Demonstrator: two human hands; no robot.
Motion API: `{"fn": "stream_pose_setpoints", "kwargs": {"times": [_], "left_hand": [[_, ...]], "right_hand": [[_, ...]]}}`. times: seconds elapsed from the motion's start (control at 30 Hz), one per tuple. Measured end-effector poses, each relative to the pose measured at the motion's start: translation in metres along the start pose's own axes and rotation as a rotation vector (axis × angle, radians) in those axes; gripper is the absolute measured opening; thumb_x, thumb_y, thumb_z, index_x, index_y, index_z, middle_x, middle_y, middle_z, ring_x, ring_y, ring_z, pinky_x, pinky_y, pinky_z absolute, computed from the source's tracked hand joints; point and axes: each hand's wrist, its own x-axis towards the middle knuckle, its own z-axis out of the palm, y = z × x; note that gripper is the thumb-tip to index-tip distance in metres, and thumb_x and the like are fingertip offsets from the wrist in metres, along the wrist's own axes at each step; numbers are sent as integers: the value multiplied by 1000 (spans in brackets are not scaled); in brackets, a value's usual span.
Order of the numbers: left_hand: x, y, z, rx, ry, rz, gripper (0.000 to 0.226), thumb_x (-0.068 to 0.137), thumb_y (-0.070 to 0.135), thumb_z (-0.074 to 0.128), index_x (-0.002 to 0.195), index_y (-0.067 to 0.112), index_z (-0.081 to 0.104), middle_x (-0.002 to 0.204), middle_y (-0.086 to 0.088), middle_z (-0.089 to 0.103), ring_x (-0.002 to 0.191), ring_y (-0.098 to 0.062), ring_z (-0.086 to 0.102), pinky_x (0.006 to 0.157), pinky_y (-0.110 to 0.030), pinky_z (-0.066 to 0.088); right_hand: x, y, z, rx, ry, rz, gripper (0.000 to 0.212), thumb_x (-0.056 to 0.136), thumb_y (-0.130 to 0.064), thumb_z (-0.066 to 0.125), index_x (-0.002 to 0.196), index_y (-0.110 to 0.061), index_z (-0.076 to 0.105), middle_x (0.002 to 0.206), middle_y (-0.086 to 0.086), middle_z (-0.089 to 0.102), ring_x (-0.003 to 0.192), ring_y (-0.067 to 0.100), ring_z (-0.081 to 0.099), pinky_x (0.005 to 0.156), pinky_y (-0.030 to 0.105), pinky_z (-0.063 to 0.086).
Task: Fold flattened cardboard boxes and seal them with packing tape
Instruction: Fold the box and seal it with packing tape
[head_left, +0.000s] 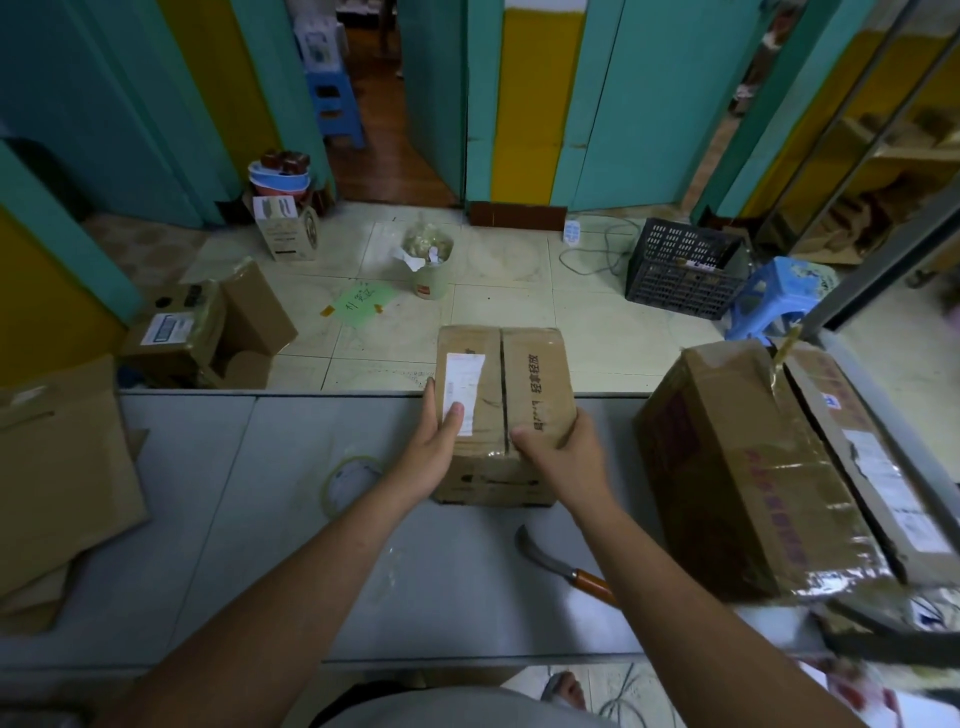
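Observation:
A small brown cardboard box (519, 374) stands on the grey table (291, 545) at its far edge, its two top flaps folded shut with a seam down the middle and a white label on the left flap. My left hand (434, 447) grips the box's near left corner, thumb on the label. My right hand (563, 447) grips the near right corner, thumb close to the seam. A roll of clear packing tape (350, 480) lies flat on the table, left of my left hand.
A large taped cardboard box (769, 483) stands on the table at the right. A knife with a wooden handle (563, 564) lies near my right forearm. Flattened cardboard (57, 478) is piled at the left. On the floor beyond are boxes, a bin, a black crate and a blue stool.

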Motion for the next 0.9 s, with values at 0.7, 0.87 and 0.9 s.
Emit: {"fn": "stream_pose_setpoints", "kwargs": {"times": [0.7, 0.87, 0.9], "left_hand": [[-44, -84, -100, 607, 192, 70, 35, 90, 33, 82, 118, 22, 64, 116, 4, 62, 105, -18, 64, 92, -44, 57], [-48, -131, -105, 1126, 45, -11, 59, 75, 60, 85, 124, 29, 71, 130, 3, 70, 128, -25, 61, 99, -43, 42], [-46, -135, -104, 1161, 44, 14, 47, 79, 58, 82, 116, 31, 74, 125, 6, 72, 126, -23, 61, 97, -42, 40]], "right_hand": [[-38, 18, -35, 25, 215, -215, 38, 100, -44, 60, 134, -29, 54, 133, -1, 53, 123, 13, 51, 97, 36, 49], [-49, 36, -46, -13, 297, -337, 12, 101, -41, 56, 96, -31, 58, 96, -3, 57, 92, 20, 58, 77, 45, 54], [-51, 36, -48, -9, 286, -370, 18, 102, -44, 54, 90, -31, 58, 89, -4, 58, 84, 18, 57, 69, 40, 51]]}}
